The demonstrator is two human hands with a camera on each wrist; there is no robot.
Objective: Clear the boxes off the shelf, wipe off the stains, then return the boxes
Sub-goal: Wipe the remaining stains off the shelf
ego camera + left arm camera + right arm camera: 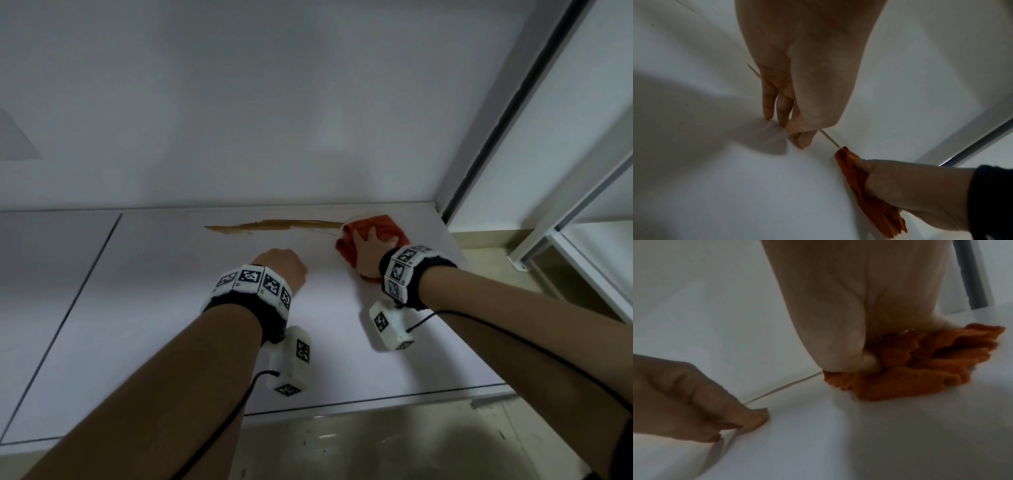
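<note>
The white shelf (178,308) meets a white back wall (239,102); a metal upright (507,113) stands at its right corner. A long brown stain (274,225) runs left to right beside the back edge. The right hand (368,248) presses an orange cloth (383,226) flat, fingers spread, at the stain's right end. The left hand (282,269), fingers curled, holds nothing, fingertips (803,142) touching the shelf. Bare shelf lies leftward and toward the front edge.
</note>
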